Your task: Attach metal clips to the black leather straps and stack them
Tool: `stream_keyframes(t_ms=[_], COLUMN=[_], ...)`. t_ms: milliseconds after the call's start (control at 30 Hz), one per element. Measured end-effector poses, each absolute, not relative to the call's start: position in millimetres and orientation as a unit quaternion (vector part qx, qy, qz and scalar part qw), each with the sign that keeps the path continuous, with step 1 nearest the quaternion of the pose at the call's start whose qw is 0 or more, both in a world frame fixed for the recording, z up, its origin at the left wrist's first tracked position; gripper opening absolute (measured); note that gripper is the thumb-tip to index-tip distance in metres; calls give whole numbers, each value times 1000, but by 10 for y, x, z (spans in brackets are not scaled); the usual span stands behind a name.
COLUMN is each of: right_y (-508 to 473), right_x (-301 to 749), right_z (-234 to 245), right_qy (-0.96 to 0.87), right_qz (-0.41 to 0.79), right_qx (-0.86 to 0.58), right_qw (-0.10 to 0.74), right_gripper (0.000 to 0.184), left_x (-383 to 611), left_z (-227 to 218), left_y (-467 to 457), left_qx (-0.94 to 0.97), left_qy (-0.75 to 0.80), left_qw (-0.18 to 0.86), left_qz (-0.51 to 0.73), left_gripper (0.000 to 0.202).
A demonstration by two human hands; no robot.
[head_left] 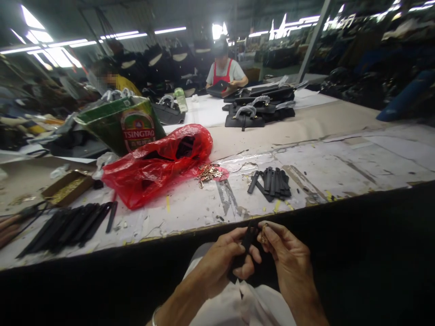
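Observation:
Over my lap, just below the table's front edge, my left hand [234, 258] is closed around a black strap [245, 251], held at a slant with its tip up. Close to that tip, my right hand [283, 251] pinches a small gold-coloured metal piece [264, 234], partly hidden by the fingers. Several similar black straps [273, 183] lie in a heap on the table in front of my hands. Left of that heap is a small pile of gold-coloured metal fittings [210, 173].
A red plastic bag [152, 167] lies before a green Tsingtao box [125, 120]. At left are more black straps [68, 226], a cardboard tray [70, 188] and another person's hand [10, 228]. Black handbags [258, 108] stand beyond, near a person in a red apron [224, 72].

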State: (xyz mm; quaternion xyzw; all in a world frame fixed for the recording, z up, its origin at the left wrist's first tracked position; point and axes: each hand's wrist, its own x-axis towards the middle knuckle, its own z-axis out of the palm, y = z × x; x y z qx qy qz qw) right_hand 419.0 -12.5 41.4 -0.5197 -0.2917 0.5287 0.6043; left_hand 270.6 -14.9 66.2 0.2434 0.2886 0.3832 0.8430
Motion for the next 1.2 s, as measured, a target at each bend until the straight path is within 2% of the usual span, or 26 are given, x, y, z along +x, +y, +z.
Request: stream_keyframes(t_ms=[67,200,433,767,833,1033,1200], right_y=[-119,-112,-145,-141,-131,-114,-119], right_x=[4181,4149,4140,4135,4126,4122,4133], right_z=[385,356,314,218,199,159,171], right_qy=[-300,-310,-309,-293,-298,-315,-315], right_qz=[520,515,516,510,504,477,472], right_qx=[-525,-536,-542,-561,-563,-581,-592], right_qw=[603,592,587,583,584,580,572], right_gripper=[28,29,31,32,32,27,28], left_x=[2693,2674,2648,2573,2561,2564,2585], left_z=[619,565,608,517,505,510,495], left_y=[-139,-118,-102,-96,-88,-83,-83], left_qx=[234,175,22,-15,-15,18,75], left_qy=[294,304,298,259,271,339,392], left_qw=[837,846,880,883,876,835,801], left_qz=[397,401,370,392,400,434,446], left_gripper=[29,36,23,50,48,26,29])
